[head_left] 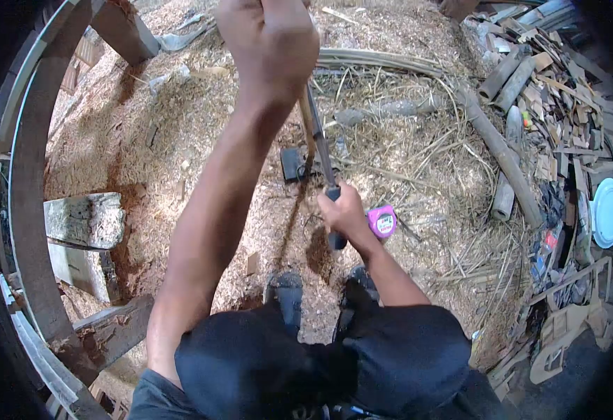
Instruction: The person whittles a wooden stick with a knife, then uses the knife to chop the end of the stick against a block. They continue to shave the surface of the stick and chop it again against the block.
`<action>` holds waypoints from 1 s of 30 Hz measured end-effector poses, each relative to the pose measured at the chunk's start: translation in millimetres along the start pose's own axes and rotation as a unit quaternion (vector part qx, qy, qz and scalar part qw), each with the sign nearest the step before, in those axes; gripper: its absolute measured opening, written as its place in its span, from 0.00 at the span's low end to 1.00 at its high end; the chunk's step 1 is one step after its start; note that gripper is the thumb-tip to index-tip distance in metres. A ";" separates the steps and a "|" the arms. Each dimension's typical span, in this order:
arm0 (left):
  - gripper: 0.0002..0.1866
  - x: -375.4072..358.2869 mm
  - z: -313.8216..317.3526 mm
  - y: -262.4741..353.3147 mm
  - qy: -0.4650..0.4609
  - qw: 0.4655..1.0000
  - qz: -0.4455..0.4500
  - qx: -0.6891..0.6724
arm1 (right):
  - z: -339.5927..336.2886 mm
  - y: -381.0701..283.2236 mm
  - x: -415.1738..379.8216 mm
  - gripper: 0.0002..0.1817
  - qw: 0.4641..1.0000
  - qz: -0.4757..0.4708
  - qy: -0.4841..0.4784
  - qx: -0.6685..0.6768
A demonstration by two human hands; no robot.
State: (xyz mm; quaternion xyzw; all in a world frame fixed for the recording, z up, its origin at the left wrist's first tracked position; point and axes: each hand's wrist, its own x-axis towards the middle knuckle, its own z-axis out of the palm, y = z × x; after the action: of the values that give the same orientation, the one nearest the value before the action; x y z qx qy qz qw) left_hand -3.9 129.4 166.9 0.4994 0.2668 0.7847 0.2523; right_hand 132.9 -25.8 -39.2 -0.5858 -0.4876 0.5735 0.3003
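Note:
My right hand [346,212] is wrapped round the black handle [336,240] of a long, thin metal tool [322,143]. The tool points up and away, and its far part passes behind my left wrist. Raised high at the top edge, my left hand [270,31] is closed in a fist, partly cut off; what it grips is hidden. Below it is a wooden shaft [306,122] beside the metal tool, with a dark block [292,164] near its lower end. A pink tape measure [381,222] lies just right of my right hand.
Wood shavings cover the ground. Pale cut timber blocks [86,220] and a wooden frame [40,175] stand at left. Dry stalks, a long pole [500,157], heaped wood scraps [566,112] and a light blue lid [606,212] are at right. My shoes [287,297] are below.

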 end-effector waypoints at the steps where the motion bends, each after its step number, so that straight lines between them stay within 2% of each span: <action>1: 0.27 -1.5 -0.2 0.8 -0.011 1.000 -0.009 -0.007 | -0.1 -11.4 -0.9 0.09 1.000 -0.002 0.001 0.000; 4: 0.27 -3.6 -1.3 -2.4 -0.016 1.000 -0.020 -0.004 | 7.0 -28.2 -8.6 0.08 0.992 -0.086 0.090 -0.008; 5: 0.27 -3.6 1.0 -1.8 -0.009 1.000 -0.012 0.007 | 7.2 -37.2 -12.3 0.08 0.987 -0.115 0.108 0.030; 6: 0.26 -6.9 10.3 20.8 0.013 0.997 -0.071 0.025 | 12.2 -34.0 -10.4 0.08 0.986 -0.102 0.126 0.040; 7: 0.26 -7.0 7.1 15.7 0.012 0.997 -0.070 0.024 | 16.8 -24.9 -6.7 0.07 0.984 -0.091 0.146 0.050; 9: 0.26 -3.4 -1.7 0.2 -0.011 0.999 -0.046 -0.021 | 16.3 50.6 20.9 0.08 0.990 0.054 0.036 -0.123; 10: 0.26 -3.2 2.9 7.7 -0.013 0.999 -0.042 -0.024 | 0.9 39.7 12.6 0.10 0.986 0.153 -0.060 -0.033; 11: 0.26 -4.6 6.5 14.4 0.004 0.998 -0.066 -0.019 | 0.0 48.5 10.1 0.10 0.987 0.147 -0.055 -0.030; 13: 0.26 1.5 7.5 16.9 0.030 0.996 -0.089 -0.007 | 4.5 52.6 4.7 0.11 0.994 -0.015 0.046 -0.098; 14: 0.26 -1.8 5.6 15.9 0.015 0.998 -0.058 0.003 | 5.8 59.0 2.4 0.10 0.994 -0.057 0.085 -0.038; 15: 0.26 -3.5 4.3 14.7 -0.003 1.000 -0.019 0.010 | 3.9 18.9 -2.8 0.08 0.995 -0.022 0.097 0.027; 18: 0.26 -4.1 9.5 9.2 0.009 1.000 -0.001 0.023 | 4.2 -20.8 -3.8 0.08 0.981 -0.136 0.114 0.073; 19: 0.26 -5.4 10.4 7.9 0.017 0.999 0.005 0.026 | 8.0 -18.0 -4.8 0.08 0.982 -0.136 0.114 0.072; 20: 0.26 -5.7 9.6 6.3 0.018 1.000 0.007 0.025 | 12.0 -9.7 -4.5 0.09 0.992 -0.083 0.081 0.044; 21: 0.27 -5.8 8.1 3.5 0.008 0.987 -0.040 -0.154 | 14.5 1.3 -1.3 0.10 0.998 -0.032 0.048 0.015; 22: 0.27 -5.2 7.2 1.2 -0.006 0.941 -0.085 -0.327 | 10.1 10.0 4.2 0.11 0.996 -0.033 0.020 -0.076; 23: 0.27 -3.4 6.3 -2.3 -0.007 0.941 -0.083 -0.328 | 3.0 18.9 6.1 0.11 0.996 -0.036 0.022 -0.077; 24: 0.27 0.2 6.2 -3.4 -0.003 0.981 -0.023 -0.193 | -2.9 10.9 5.8 0.11 0.995 -0.025 0.010 -0.093; 25: 0.27 0.2 5.4 -5.6 0.003 0.998 0.035 -0.052 | -5.2 8.8 5.0 0.12 0.994 -0.011 -0.002 -0.109; 27: 0.26 -6.6 5.8 1.0 -0.001 1.000 0.023 -0.018 | 5.9 12.6 -3.7 0.12 0.998 0.003 -0.006 -0.064; 29: 0.25 -3.3 4.7 1.4 -0.005 0.999 0.028 0.015 | 14.7 2.1 -8.0 0.12 0.996 -0.055 0.072 -0.018; 30: 0.25 -1.4 1.7 -4.9 0.011 1.000 0.020 0.012 | 16.3 15.8 -6.3 0.13 0.995 -0.068 0.070 -0.024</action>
State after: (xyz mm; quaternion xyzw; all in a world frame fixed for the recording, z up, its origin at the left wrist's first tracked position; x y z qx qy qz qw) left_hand -1.3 132.3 163.3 0.4994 0.2690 0.7914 0.2278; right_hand 121.7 -40.4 -53.9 -0.5972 -0.5177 0.4974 0.3577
